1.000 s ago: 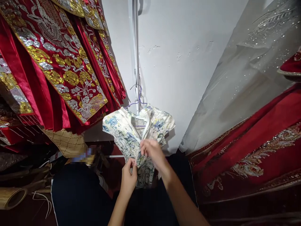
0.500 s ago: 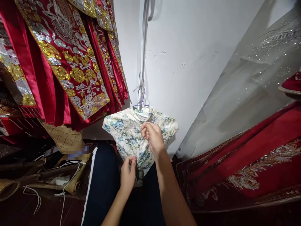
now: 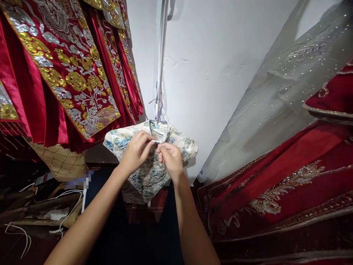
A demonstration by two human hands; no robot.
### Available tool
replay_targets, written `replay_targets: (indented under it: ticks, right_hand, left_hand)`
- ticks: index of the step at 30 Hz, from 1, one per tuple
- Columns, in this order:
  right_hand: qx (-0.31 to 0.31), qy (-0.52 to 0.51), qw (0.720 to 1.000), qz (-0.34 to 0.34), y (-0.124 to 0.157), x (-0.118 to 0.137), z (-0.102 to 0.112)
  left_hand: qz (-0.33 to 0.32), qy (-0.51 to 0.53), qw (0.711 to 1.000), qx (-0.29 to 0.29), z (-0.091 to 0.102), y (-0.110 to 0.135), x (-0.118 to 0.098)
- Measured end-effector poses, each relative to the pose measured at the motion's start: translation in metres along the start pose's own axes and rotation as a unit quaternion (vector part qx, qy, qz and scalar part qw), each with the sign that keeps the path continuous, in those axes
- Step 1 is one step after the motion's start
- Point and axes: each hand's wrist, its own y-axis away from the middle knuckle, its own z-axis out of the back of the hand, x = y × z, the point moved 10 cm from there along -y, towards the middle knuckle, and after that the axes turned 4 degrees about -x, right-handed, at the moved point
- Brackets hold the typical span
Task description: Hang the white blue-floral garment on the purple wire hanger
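Observation:
A short-sleeved floral shirt [image 3: 143, 180], cream with blue and green flowers, hangs on a thin purple hanger [image 3: 160, 115] in front of me. My left hand [image 3: 139, 149] pinches the left edge of the shirt's neckline. Right beside it, my right hand [image 3: 169, 156] is closed in a pinch at the other side of the collar opening. Both sets of fingertips nearly meet at the front of the neck. Whatever small fastening lies between them is hidden by the fingers.
A metal pole [image 3: 162, 48] runs down the white wall [image 3: 209, 44] behind the hanger. Red gowns with gold and silver embroidery [image 3: 79, 81] hang at left. A sheer sparkling veil [image 3: 256, 106] and a red beaded garment [image 3: 264, 187] fill the right. Corded paper bags [image 3: 41, 209] lie lower left.
My left hand has risen from the lower front of the shirt to its neckline, beside my right hand. The right hand stays at the collar. The view has shifted slightly to the right.

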Motion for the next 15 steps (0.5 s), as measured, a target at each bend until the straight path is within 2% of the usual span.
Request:
replay_targets:
  ticks: [3, 9, 12, 15]
  right_hand:
    - [-0.01, -0.005, 1.0, 0.007, -0.001, -0.015, -0.003]
    - [-0.009, 0.011, 1.0, 0.002, -0.017, -0.031, -0.01]
    - [-0.003, 0.036, 0.999, -0.034, -0.017, -0.056, -0.012]
    - [0.01, 0.019, 0.995, -0.094, 0.006, -0.091, -0.015]
  left_hand:
    - [-0.014, -0.013, 0.999, -0.031, 0.006, 0.006, 0.0]
    - [0.038, 0.046, 0.995, -0.085, 0.01, 0.016, 0.006]
    - [0.062, 0.108, 0.974, -0.187, 0.036, 0.016, 0.006]
    - [0.089, 0.12, 0.94, -0.308, 0.078, 0.021, 0.018]
